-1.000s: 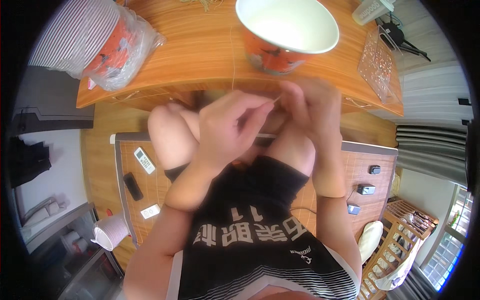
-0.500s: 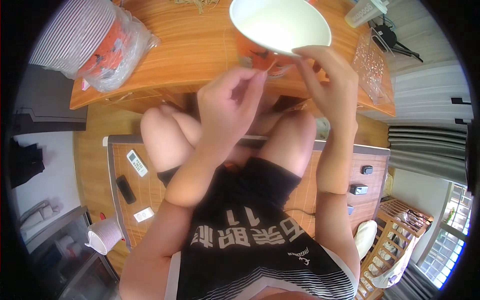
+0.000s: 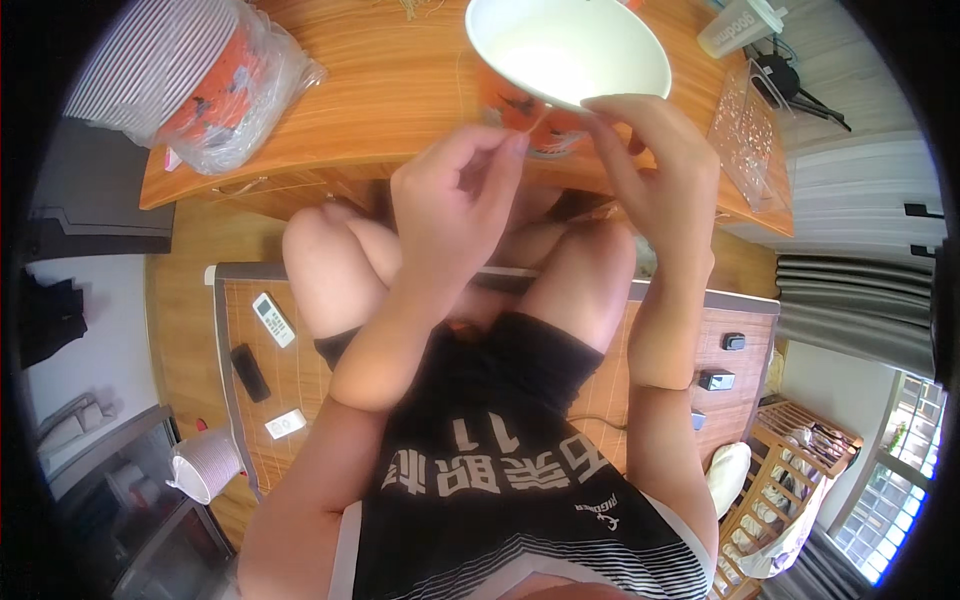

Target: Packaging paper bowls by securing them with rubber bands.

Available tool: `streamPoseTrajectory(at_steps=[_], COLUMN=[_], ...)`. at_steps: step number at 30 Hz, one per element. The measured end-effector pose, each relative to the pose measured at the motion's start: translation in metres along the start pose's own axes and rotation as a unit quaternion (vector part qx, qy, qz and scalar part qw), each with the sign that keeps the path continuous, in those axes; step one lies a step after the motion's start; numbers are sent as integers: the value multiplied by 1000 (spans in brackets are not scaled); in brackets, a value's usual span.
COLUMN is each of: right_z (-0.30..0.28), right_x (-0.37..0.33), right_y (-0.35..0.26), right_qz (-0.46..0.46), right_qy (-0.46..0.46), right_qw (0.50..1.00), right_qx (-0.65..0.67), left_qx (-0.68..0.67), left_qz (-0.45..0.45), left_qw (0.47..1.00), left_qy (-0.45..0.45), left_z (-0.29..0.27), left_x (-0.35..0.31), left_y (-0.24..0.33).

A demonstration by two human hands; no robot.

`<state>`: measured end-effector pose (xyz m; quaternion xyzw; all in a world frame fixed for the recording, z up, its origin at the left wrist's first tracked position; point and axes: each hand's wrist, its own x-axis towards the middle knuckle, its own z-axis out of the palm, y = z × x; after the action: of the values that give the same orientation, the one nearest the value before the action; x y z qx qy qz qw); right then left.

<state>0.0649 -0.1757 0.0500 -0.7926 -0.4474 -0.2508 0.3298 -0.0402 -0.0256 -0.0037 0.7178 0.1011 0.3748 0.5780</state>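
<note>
**Hand positions at the paper bowl**

A black printed shirt [image 3: 500,500] is seen nearest the camera, with bare knees [image 3: 330,270] beyond it. The left hand [image 3: 450,205] is raised above the knees; its fingers [image 3: 505,155] are pinched together at the tips, and whether anything is gripped between them cannot be told. The right hand [image 3: 660,170] is held just beside it, with its fingers [image 3: 610,110] closed at the near rim of the paper bowl [image 3: 565,50]. The bowl, white inside and orange outside, is located on the wooden surface [image 3: 400,90], close to its near edge. A wrapped stack of like bowls [image 3: 180,75] is laid on its side at the far left of the surface. A clear plastic tray [image 3: 745,135] is placed at the right.
</note>
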Motion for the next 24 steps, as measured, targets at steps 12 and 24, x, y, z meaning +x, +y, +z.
streamPoseTrajectory(at_steps=[12, 24], right_z=[-2, 7], right_x=[1, 5], right_y=[-4, -6], right_qz=[0, -83], right_qy=[-6, 69], right_qw=[1000, 985], right_qx=[-12, -132], left_qx=[2, -28], left_qz=[-14, -23], left_qw=[1000, 999], left_qy=[12, 39], left_z=[1, 6], left_x=[4, 3], left_y=[0, -4])
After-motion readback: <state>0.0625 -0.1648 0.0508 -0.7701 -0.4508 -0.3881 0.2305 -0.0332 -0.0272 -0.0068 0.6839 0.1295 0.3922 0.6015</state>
